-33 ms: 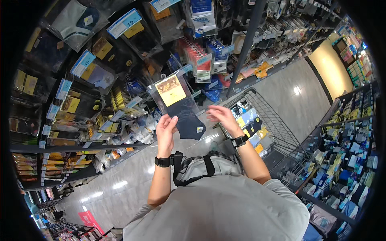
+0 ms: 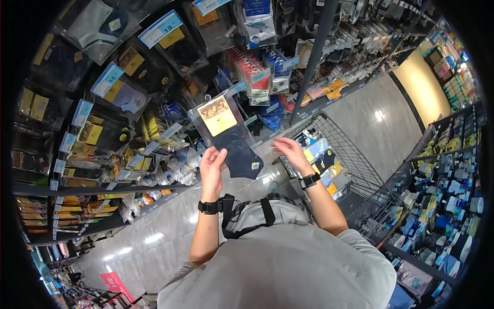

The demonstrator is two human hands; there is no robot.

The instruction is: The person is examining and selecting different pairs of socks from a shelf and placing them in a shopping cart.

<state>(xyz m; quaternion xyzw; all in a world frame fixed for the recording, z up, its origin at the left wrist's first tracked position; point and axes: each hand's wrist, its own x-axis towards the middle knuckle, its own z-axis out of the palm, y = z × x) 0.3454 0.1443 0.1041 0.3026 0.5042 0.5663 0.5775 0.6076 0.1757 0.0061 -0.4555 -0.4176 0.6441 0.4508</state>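
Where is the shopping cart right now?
In the head view, the shopping cart stands right of centre on the grey floor, just to the right of the person's right hand, with packaged goods lying inside it.

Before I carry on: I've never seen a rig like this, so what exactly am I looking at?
No machine here, just a person's two bare hands, with black bands on the wrists. Everything is seen from the left of two fisheye cameras worn on the head, looking down, so straight edges bend near the rim. The left hand pinches a packet with a yellow card and a dark sock. The right hand is open and holds nothing, near a wire shopping cart with more packets in it. Shelves of packaged goods stand around a grey floor.
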